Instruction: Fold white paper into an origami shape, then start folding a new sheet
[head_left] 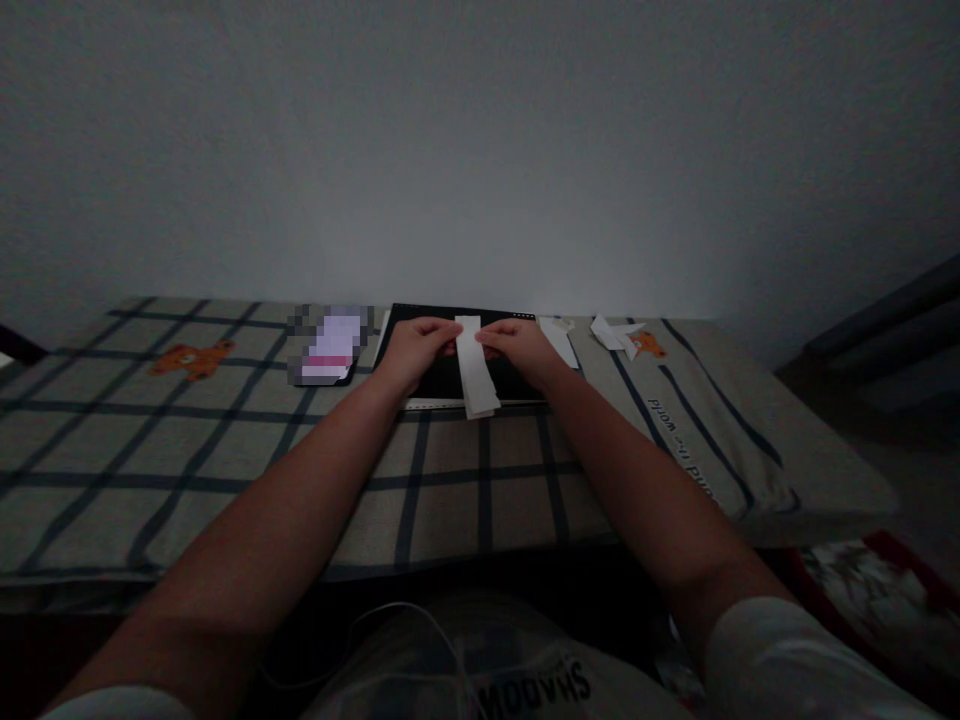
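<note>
I have both bare forearms stretched forward and converging, my left hand (414, 348) and right hand (517, 345) palm-down, close together, fingers curled inward toward each other, pinching.

Dim room, light weak and pooled at the middle. Plain pale wall (480, 140) across the whole upper half, bare and evenly grey. Below it, a low surface under a checked cloth (187, 450), beige with dark blue lines and orange bear prints (191, 358). At right, grey floor (907, 470) and a dark slanted rail (885, 320) near the wall. Patterned red-edged fabric (877, 580) in the lower right corner.
</note>
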